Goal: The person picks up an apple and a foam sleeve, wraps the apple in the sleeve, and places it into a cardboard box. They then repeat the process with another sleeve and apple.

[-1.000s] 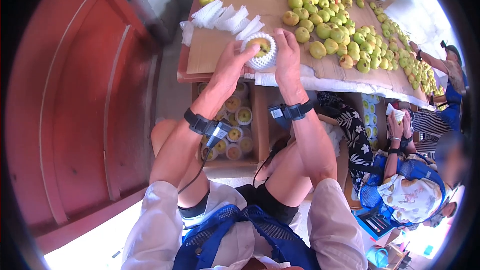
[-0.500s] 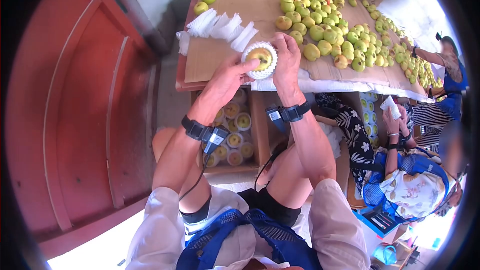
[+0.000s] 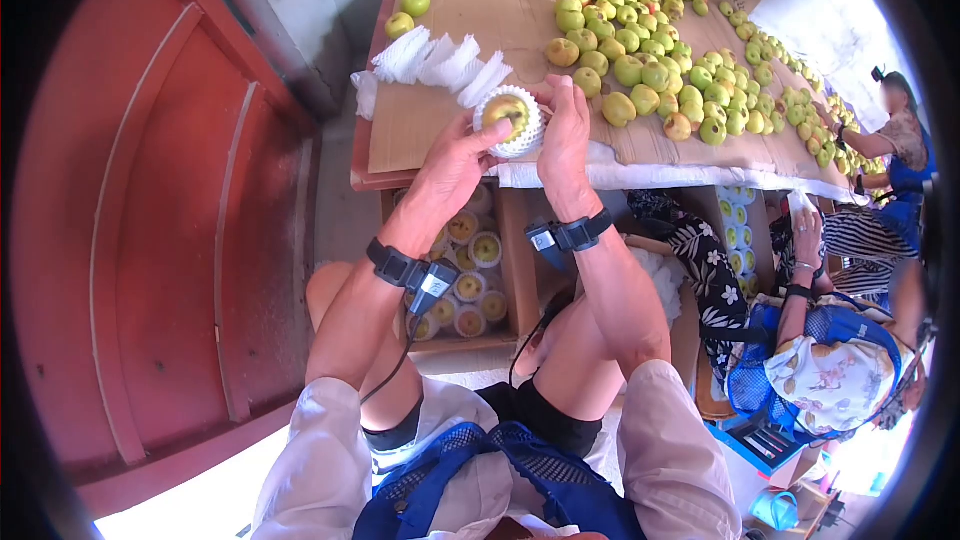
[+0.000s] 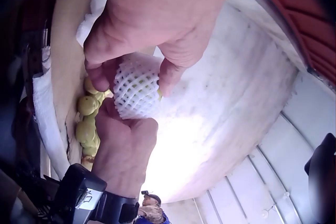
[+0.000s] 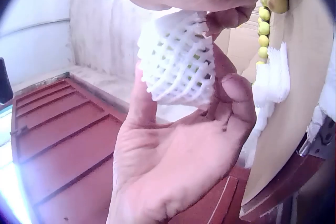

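An apple [image 3: 500,108] sits in a white foam net [image 3: 526,140] at the table's near edge. My left hand [image 3: 448,170] holds them from the left, thumb over the apple's exposed face. In the right wrist view the left hand's fingers [image 5: 237,90] curl round the net [image 5: 178,61]. Against the net's right side is my right hand [image 3: 568,145]; in the right wrist view its thumb and a finger appear to pinch the net's rim. From the left wrist view, the net [image 4: 135,90] hides most of the apple between both hands.
Many loose apples [image 3: 655,73] cover the cardboard-topped table [image 3: 400,140]. Empty foam nets [image 3: 440,65] lie at its left. Below stands a box [image 3: 518,270] of netted apples. A red door [image 3: 160,240] is at left, other people [image 3: 830,370] at right.
The netted apple has shifted slightly left with both hands, its open face still toward the head camera. My right hand's fingers look straighter. At right, the seated person's hands have moved.
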`<state>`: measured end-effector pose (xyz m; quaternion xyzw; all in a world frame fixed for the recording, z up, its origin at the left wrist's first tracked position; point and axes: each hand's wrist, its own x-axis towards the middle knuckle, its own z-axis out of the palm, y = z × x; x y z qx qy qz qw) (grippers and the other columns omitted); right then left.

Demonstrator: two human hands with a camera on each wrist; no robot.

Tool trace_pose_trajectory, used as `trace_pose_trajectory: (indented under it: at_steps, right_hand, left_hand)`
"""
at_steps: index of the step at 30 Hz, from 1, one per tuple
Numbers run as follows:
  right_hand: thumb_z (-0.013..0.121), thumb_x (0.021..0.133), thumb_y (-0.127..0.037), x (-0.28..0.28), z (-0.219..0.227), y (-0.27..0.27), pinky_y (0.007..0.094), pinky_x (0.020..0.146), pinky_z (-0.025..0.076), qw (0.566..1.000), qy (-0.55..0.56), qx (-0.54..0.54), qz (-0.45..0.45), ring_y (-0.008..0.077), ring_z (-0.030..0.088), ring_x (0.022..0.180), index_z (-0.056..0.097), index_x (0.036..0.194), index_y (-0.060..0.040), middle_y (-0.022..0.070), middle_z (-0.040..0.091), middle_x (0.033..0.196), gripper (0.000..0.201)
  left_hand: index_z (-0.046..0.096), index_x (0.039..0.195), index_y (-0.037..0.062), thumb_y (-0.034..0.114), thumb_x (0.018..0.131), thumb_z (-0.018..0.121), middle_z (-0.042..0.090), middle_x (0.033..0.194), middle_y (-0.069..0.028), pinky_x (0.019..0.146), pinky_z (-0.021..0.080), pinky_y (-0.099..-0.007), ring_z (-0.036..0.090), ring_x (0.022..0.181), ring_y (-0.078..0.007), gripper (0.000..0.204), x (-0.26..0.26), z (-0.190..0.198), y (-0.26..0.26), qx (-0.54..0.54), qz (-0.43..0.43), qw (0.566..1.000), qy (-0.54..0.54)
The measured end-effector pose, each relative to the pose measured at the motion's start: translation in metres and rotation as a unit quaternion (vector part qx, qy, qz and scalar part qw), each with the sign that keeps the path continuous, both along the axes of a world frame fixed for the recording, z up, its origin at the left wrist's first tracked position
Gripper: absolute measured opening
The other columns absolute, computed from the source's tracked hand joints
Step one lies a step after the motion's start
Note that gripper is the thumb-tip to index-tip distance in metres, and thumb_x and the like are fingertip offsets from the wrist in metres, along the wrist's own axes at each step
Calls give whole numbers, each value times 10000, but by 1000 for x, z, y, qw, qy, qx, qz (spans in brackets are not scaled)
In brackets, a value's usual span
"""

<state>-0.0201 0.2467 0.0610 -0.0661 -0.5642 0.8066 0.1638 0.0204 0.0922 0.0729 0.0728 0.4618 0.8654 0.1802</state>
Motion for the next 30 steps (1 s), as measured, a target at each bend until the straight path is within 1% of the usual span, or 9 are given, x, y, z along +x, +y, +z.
trace_pose_trajectory:
  at_steps: [1, 4, 7, 10, 13, 19, 22, 25, 30]
  right_hand:
    - [469, 1059, -326, 2, 0, -3, 344, 853, 484, 1000, -7, 13, -15, 203, 624, 930, 545, 1199, 21, 144, 698, 931, 382]
    - [470, 1060, -317, 4, 0, -10, 332, 815, 495, 997, 13, 56, -49, 185, 622, 886, 547, 1184, 19, 127, 682, 931, 367]
    - [478, 1060, -303, 3, 3, -8, 317, 788, 503, 998, 25, 21, -46, 168, 620, 859, 547, 1174, 18, 116, 662, 920, 348]
    - [487, 1058, -289, 2, 1, -5, 304, 770, 508, 998, 47, 23, -44, 161, 620, 841, 546, 1170, 17, 120, 657, 924, 332]
    - [493, 1056, -289, 0, 4, -2, 303, 778, 508, 998, 37, -15, -44, 161, 619, 845, 547, 1177, 18, 113, 649, 918, 334]
    - [506, 1052, -287, 3, 8, 3, 293, 773, 504, 999, 33, 0, -43, 154, 616, 848, 559, 1184, 22, 103, 649, 919, 340]
    - [509, 1050, -275, 0, 0, 3, 296, 769, 504, 998, 47, 15, -40, 151, 614, 848, 578, 1176, 26, 100, 653, 923, 334]
    - [520, 1044, -256, -2, -1, 4, 304, 765, 505, 997, 46, 49, -23, 147, 609, 827, 618, 1134, 34, 83, 654, 890, 319]
    - [540, 1037, -240, -6, 1, 16, 302, 805, 519, 982, 38, 182, 35, 155, 647, 855, 664, 1068, 42, 94, 704, 917, 310]
  left_hand:
    - [465, 1439, 25, 221, 956, 698, 578, 1362, -71, 1047, 438, -393, 557, 1231, -185, 571, 1, 1, 1, 0, 7, 1000, 2]
    - [472, 1432, 23, 225, 965, 697, 579, 1359, -71, 1048, 439, -396, 556, 1235, -181, 556, 3, 2, 3, 7, 0, 1000, 10]
    - [469, 1431, 14, 221, 974, 689, 577, 1361, -78, 1060, 439, -398, 554, 1243, -183, 548, 3, 3, 2, 8, -9, 1000, 15]
    - [463, 1426, -8, 214, 980, 679, 572, 1366, -93, 1093, 433, -409, 548, 1266, -197, 543, 2, 1, 3, -2, -19, 1000, 4]
    - [466, 1417, -26, 203, 983, 673, 570, 1371, -106, 1120, 424, -419, 546, 1280, -210, 533, 4, 4, 2, 31, -28, 999, 5]
    - [467, 1415, -23, 195, 983, 665, 568, 1376, -113, 1126, 421, -427, 548, 1286, -217, 522, 2, 1, 1, 30, -28, 999, 16]
    - [486, 1399, -3, 206, 970, 675, 582, 1356, -98, 1090, 443, -406, 563, 1258, -205, 513, 0, 0, 2, 27, -17, 999, 8]
    - [505, 1384, 18, 222, 954, 687, 597, 1333, -79, 1021, 469, -373, 582, 1205, -182, 510, 0, 2, -1, 2, -9, 1000, -4]
    - [502, 1391, 31, 232, 950, 686, 602, 1318, -69, 962, 478, -349, 591, 1157, -163, 519, -5, -3, -13, -21, 6, 1000, -8]
